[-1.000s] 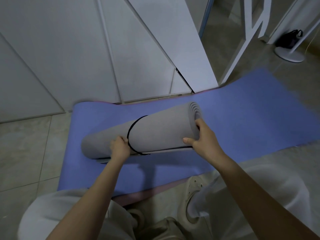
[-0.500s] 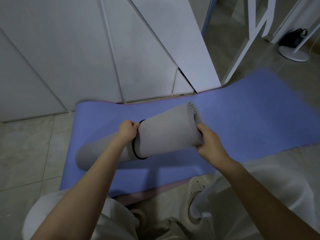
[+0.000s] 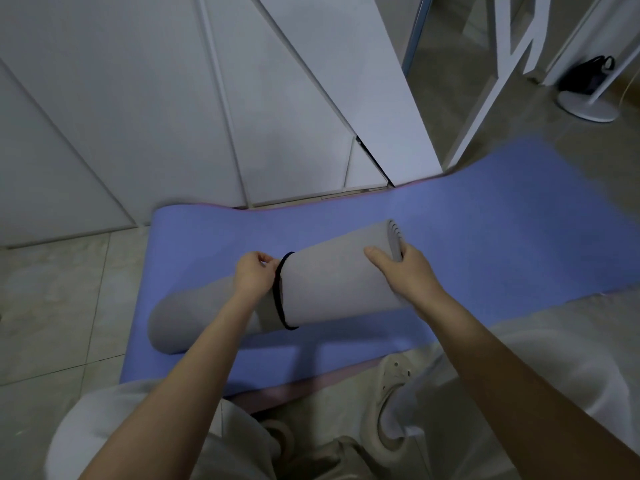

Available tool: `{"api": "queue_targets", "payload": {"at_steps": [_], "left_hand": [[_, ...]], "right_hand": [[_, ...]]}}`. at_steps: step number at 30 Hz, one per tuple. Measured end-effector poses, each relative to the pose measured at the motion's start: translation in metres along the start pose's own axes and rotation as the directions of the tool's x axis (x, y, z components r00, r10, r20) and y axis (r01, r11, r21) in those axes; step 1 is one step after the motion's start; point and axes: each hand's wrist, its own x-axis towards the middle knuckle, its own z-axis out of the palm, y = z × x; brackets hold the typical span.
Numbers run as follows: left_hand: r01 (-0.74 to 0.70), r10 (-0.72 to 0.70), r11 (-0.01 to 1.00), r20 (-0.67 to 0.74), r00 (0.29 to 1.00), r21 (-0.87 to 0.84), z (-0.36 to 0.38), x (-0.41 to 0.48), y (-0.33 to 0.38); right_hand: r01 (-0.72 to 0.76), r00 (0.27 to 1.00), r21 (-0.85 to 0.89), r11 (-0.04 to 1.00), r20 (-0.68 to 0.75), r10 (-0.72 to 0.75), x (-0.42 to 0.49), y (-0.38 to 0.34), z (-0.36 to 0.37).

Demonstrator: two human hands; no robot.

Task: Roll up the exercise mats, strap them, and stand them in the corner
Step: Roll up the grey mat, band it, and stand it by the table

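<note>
A rolled grey exercise mat (image 3: 332, 282) lies across a flat blue mat (image 3: 502, 216) on the floor, its right end raised a little. A thin black strap (image 3: 278, 299) loops around the roll near its middle. My left hand (image 3: 254, 273) pinches the strap at the top of the roll. My right hand (image 3: 403, 271) grips the roll's right end, thumb on the outer surface and fingers over the spiral edge.
White cabinet doors (image 3: 173, 109) stand just behind the blue mat, one door (image 3: 363, 81) ajar. A white stand base (image 3: 587, 105) and a dark bag (image 3: 588, 76) sit at the far right. My knees and beige shoes (image 3: 391, 400) are at the mat's near edge.
The strap has slid from near the roll's middle-right toward its centre with my left hand pulling it over the top. My right hand shifted from the end face to gripping the end.
</note>
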Motion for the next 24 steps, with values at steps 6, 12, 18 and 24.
{"api": "queue_targets", "payload": {"at_steps": [6,12,18,24], "left_hand": [[-0.075,0.072,0.993,0.028,0.997,0.095,-0.016,0.005,-0.002],[-0.003,-0.010,0.983,0.070,0.997,0.185,-0.007,0.009,-0.004],[0.080,-0.108,0.907,0.044,0.993,0.415,0.004,0.006,-0.004],[0.110,-0.112,0.858,-0.028,0.993,0.501,-0.048,0.015,-0.047]], "right_hand": [[0.143,0.990,0.034,0.989,-0.012,-0.143,-0.011,-0.003,-0.002],[0.181,0.983,0.052,0.982,0.017,-0.182,-0.013,-0.002,0.003],[0.248,0.967,-0.011,0.969,0.070,-0.246,-0.014,0.005,-0.005],[0.209,0.976,-0.039,0.977,-0.059,-0.211,-0.001,0.020,-0.040]]}}
